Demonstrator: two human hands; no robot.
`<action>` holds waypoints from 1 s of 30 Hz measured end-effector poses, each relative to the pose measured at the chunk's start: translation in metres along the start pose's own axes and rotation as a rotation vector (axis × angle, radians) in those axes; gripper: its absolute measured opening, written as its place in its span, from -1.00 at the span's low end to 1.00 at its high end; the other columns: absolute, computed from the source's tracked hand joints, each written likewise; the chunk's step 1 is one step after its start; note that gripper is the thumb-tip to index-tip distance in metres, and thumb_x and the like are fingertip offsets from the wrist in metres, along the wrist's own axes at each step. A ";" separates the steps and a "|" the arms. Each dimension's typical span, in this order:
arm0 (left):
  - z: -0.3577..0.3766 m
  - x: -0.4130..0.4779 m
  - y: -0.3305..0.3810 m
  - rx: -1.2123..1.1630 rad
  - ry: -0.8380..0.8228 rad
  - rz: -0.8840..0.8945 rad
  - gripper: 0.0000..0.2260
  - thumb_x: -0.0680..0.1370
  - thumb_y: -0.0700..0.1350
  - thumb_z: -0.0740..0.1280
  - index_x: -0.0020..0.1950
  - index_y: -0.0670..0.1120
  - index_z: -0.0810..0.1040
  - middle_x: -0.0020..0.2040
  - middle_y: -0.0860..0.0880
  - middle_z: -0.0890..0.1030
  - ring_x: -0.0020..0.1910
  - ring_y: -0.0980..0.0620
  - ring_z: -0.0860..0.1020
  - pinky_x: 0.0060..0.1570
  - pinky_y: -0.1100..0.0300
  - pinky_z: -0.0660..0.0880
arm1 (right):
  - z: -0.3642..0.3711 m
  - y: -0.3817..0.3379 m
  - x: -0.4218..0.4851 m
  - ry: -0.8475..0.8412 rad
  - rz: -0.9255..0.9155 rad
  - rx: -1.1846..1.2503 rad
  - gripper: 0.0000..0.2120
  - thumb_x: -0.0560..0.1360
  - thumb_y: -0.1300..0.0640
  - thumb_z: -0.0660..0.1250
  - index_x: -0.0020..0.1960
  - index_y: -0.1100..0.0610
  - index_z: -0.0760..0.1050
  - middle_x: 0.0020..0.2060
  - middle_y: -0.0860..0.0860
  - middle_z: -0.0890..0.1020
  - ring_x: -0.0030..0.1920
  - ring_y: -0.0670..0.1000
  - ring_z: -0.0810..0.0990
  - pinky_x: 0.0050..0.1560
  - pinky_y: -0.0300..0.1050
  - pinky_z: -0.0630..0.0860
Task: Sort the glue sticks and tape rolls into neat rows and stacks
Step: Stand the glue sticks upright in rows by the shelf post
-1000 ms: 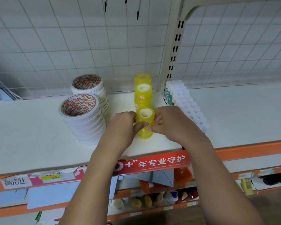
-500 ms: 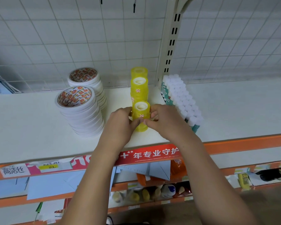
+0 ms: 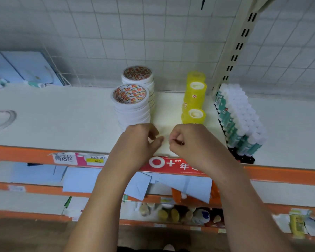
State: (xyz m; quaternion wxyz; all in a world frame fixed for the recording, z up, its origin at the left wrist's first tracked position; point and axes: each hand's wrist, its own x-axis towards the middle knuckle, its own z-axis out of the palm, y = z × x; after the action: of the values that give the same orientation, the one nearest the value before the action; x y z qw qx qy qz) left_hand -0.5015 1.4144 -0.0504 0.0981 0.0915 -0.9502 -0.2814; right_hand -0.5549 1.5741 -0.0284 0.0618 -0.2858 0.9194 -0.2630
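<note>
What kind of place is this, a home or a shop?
Most likely a stationery shop. A yellow price tag sits on the orange shelf edge, a slotted upright stands at the back, and white tape rolls and glue sticks stand in bulk.

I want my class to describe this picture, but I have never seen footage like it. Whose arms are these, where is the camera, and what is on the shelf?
There is no machine here. A person wears a camera on the head, and it looks down at their own two bare hands. The left hand and right hand are at the front edge of a white shop shelf, fingers curled. Neither holds a roll. Whether the right pinches something tiny is unclear. On the shelf stand two stacks of white tape rolls, one behind the other. Next comes a row of yellow tape rolls running towards the back. To the right is a tight block of white-capped glue sticks. One loose tape roll lies flat at far left.
</note>
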 end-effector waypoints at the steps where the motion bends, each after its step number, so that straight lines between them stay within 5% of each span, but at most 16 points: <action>1: -0.011 -0.005 -0.010 -0.012 0.006 -0.032 -0.83 0.53 0.06 0.36 -0.04 -0.02 0.61 -0.15 0.07 0.66 -0.22 0.07 0.61 -0.12 0.09 0.55 | 0.006 -0.013 0.005 -0.005 -0.021 0.010 -0.91 0.47 0.10 0.31 -0.09 0.05 0.59 -0.24 -0.05 0.63 -0.20 0.00 0.58 -0.17 -0.06 0.54; 6: -0.065 -0.042 -0.075 0.004 0.070 -0.177 -0.85 0.53 0.09 0.34 -0.13 0.04 0.59 -0.22 0.13 0.62 -0.20 0.09 0.59 -0.21 0.14 0.52 | 0.048 -0.085 0.028 -0.034 -0.175 0.017 -0.93 0.47 0.06 0.31 -0.13 0.01 0.56 -0.27 -0.07 0.64 -0.28 -0.06 0.58 -0.24 -0.08 0.55; 13: -0.147 -0.101 -0.186 0.157 0.154 -0.273 -0.83 0.55 0.04 0.30 0.02 -0.01 0.58 -0.04 0.02 0.53 -0.03 0.02 0.51 -0.10 0.04 0.50 | 0.139 -0.214 0.063 -0.123 -0.328 0.081 -0.92 0.49 0.02 0.32 -0.06 -0.03 0.57 -0.12 -0.12 0.63 -0.09 -0.08 0.58 -0.06 -0.08 0.55; 18: -0.198 -0.123 -0.259 0.172 0.208 -0.303 -0.84 0.56 0.02 0.28 0.03 -0.01 0.57 -0.02 0.03 0.53 -0.01 0.01 0.51 -0.08 -0.01 0.52 | 0.197 -0.290 0.081 -0.139 -0.369 0.108 -0.92 0.50 0.01 0.31 -0.06 -0.03 0.56 -0.18 -0.12 0.62 -0.13 -0.08 0.58 -0.08 -0.02 0.57; 23: -0.224 -0.124 -0.309 0.179 0.202 -0.277 -0.87 0.56 0.01 0.28 -0.01 0.01 0.58 -0.02 0.06 0.55 0.01 0.04 0.51 -0.07 0.02 0.51 | 0.233 -0.327 0.096 -0.150 -0.346 0.095 -0.90 0.51 0.03 0.33 -0.01 -0.01 0.58 -0.27 -0.17 0.55 -0.19 -0.13 0.55 -0.13 -0.13 0.55; 30: -0.234 -0.091 -0.350 0.178 0.212 -0.253 -0.84 0.56 0.04 0.27 0.07 0.03 0.56 0.02 0.08 0.53 0.00 0.06 0.51 -0.25 0.18 0.39 | 0.243 -0.344 0.133 -0.134 -0.303 0.088 -0.91 0.51 0.06 0.33 -0.04 0.01 0.59 -0.12 -0.11 0.63 -0.07 -0.10 0.58 0.00 -0.06 0.55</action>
State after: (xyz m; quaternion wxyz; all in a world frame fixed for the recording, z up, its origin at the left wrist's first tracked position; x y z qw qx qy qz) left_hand -0.3161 1.0259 -0.0641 0.1532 0.2479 -0.9365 -0.1952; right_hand -0.4313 1.1512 -0.0526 0.0952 -0.4352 0.8471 -0.2895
